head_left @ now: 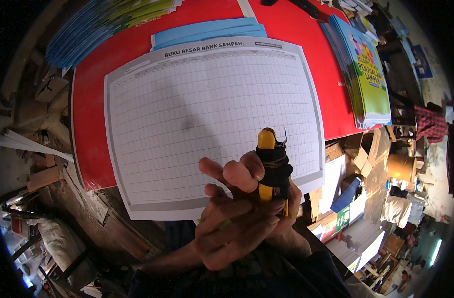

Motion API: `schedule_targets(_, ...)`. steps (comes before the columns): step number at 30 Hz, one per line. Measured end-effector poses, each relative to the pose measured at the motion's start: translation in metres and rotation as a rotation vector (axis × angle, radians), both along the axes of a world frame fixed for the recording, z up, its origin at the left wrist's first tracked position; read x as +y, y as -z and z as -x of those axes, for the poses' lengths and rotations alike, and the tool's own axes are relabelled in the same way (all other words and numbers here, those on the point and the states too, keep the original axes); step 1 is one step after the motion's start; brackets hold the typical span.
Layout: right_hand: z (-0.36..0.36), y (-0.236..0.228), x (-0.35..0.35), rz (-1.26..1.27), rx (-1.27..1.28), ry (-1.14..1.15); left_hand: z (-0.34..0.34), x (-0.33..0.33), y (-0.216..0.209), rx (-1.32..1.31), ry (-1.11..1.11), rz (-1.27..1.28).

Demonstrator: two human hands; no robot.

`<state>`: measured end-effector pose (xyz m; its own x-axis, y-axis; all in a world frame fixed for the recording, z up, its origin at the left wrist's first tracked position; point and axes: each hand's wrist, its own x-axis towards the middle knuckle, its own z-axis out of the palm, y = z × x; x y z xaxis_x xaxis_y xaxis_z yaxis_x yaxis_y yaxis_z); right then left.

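Head view: a red table top (pixel 95 99) carries a large gridded ledger sheet (pixel 207 124), blue sheets (pixel 207 31) above it and a stack of green-and-blue booklets (pixel 368 74) at its right. Over the sheet's near edge, the right hand (pixel 286 223) clamps a yellow-and-black utility knife (pixel 271 166) upright; the left hand (pixel 232 218) touches it, fingers (pixel 239 174) curled against the handle.

Yellow-and-black utility knife (pixel 272 166), upright, thin blade out at top, over the gridded sheet's (pixel 207 124) lower edge.
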<state>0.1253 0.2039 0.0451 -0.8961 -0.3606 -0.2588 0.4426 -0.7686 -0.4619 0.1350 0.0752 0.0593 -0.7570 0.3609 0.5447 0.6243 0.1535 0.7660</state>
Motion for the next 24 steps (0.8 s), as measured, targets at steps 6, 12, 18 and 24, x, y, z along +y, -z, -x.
schedule_targets(6, 0.007, -0.021, -0.012, 0.020, 0.062, 0.032, 0.004, -0.008, -0.011, -0.257, -0.048, -0.112)
schedule_targets(12, 0.013, -0.003, -0.009, -0.163, 0.338, 0.233, 0.001, 0.003, -0.021, -0.823, -0.266, -0.502)
schedule_targets(18, 0.013, -0.007, -0.014, -0.546, 0.404, 0.293, 0.011, 0.008, -0.011, -0.746, -0.186, -0.666)
schedule_targets(24, 0.010, -0.016, -0.012, -0.364, 0.234, 0.352, 0.005, 0.007, 0.012, -0.374, -0.134, -0.389)
